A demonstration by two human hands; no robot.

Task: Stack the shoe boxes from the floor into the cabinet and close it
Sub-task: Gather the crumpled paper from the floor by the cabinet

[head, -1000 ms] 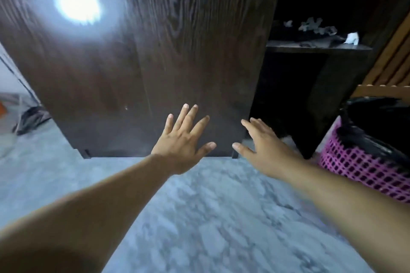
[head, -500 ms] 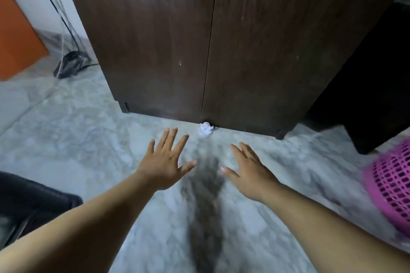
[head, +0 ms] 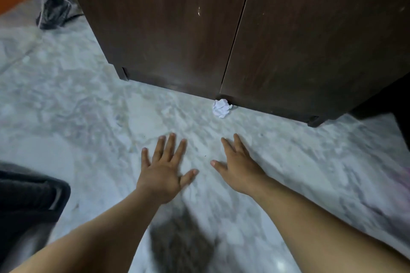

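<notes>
Cabinet [head: 221,29] with both doors closed — left hand [head: 165,175] and right hand [head: 238,167] spread flat, empty, above the marble floor [head: 88,106].

Left hand [head: 165,175] and right hand [head: 238,168] outstretched, fingers spread.

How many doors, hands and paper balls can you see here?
Cabinet doors: 2, left door and right door, both shut
Hands: 2, left hand and right hand, both open
Crumpled paper ball: 1
Total: 5
</notes>
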